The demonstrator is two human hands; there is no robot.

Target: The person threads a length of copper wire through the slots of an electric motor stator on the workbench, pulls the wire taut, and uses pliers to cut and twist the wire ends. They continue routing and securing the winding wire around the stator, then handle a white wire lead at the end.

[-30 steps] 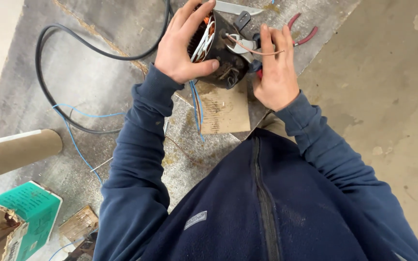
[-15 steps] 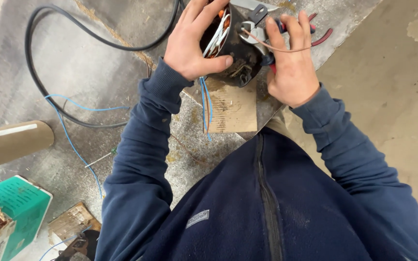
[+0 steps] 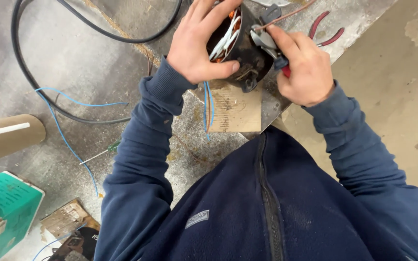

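A round, dark metal motor housing with white and orange windings showing inside (image 3: 243, 50) is held above the grey, scuffed tabletop (image 3: 97, 63), near its far edge. It is gripped by the left hand (image 3: 199, 46), whose fingers are curled over the rim and whose thumb is pressed against the lower side wall. The right hand (image 3: 303, 72) is closed around a small grey tool with a red handle end (image 3: 273, 43), which is pressed against the right side of the housing. A thin brown wire (image 3: 286, 15) is seen running up and away from the tool's tip.

Two thin blue wires (image 3: 207, 108) hang from beneath the housing across a worn piece of brown cardboard (image 3: 235, 111) lying on the tabletop. Red-handled pliers (image 3: 326, 30) lie just beyond the right hand. A thick black cable (image 3: 73, 21) is looped across the left part of the tabletop, with a longer thin blue wire (image 3: 68, 140) trailing over it. Further left, a brown cardboard tube (image 3: 6, 137) and a teal cardboard box (image 3: 8, 208) are found, and a green-handled screwdriver (image 3: 103, 151) lies beside the left sleeve.
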